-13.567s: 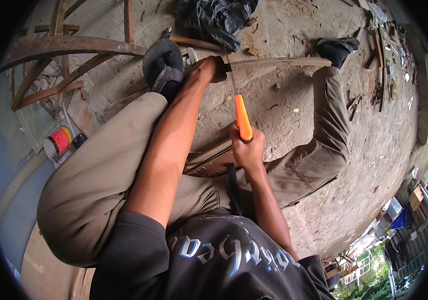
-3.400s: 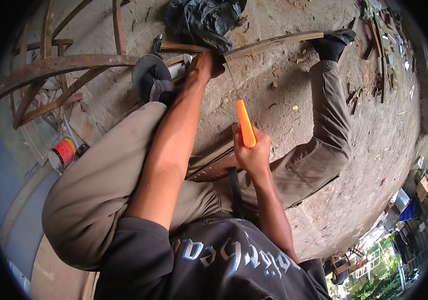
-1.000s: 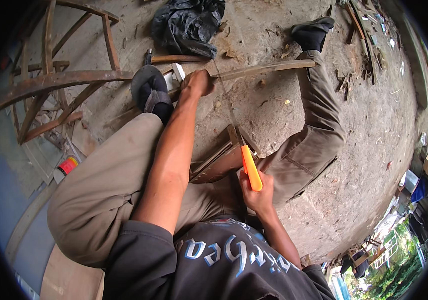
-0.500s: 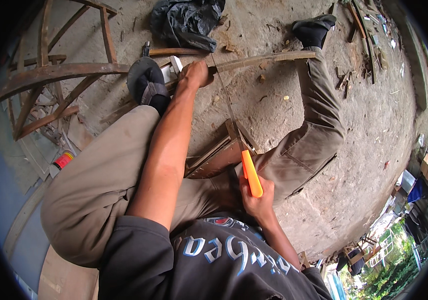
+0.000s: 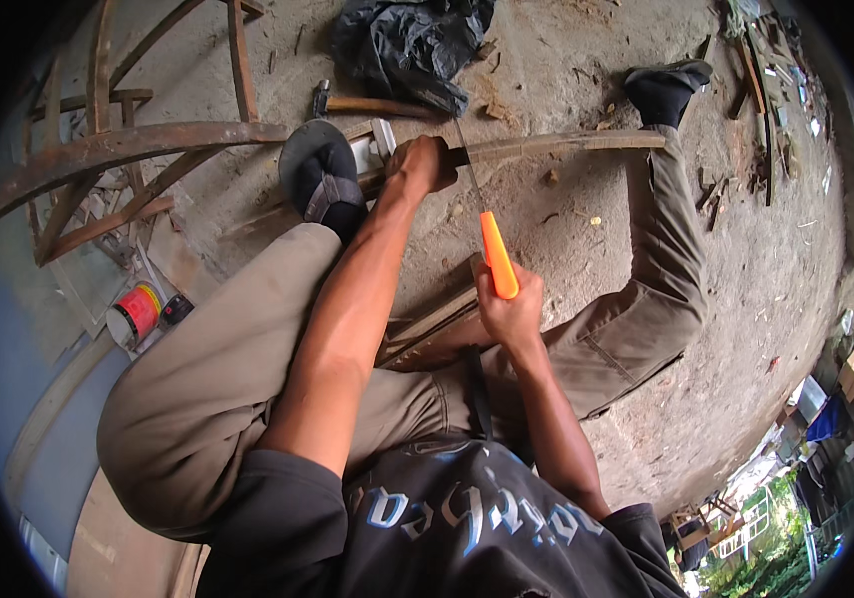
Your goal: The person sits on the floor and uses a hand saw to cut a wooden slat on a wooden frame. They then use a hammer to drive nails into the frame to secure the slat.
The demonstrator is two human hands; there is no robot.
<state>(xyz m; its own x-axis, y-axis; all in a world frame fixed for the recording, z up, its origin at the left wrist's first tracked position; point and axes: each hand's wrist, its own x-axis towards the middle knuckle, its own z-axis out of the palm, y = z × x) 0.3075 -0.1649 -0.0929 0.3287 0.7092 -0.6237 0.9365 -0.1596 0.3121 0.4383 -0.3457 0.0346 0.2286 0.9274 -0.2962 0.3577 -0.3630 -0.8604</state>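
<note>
The left hand (image 5: 422, 162) was clenched around a long curved wooden strip (image 5: 556, 146) on the dirt floor (image 5: 646, 419); the right hand (image 5: 510, 314) gripped an orange-handled handsaw (image 5: 496, 261), its thin blade barely discernible at the strip.

Head camera, looking down (fisheye), close

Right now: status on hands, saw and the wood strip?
Left hand clamped on the wood strip, pinning it to the ground. Right hand grips the orange-handled saw, blade on the strip beside the left hand. Hammer lies just beyond, off the cut.
</note>
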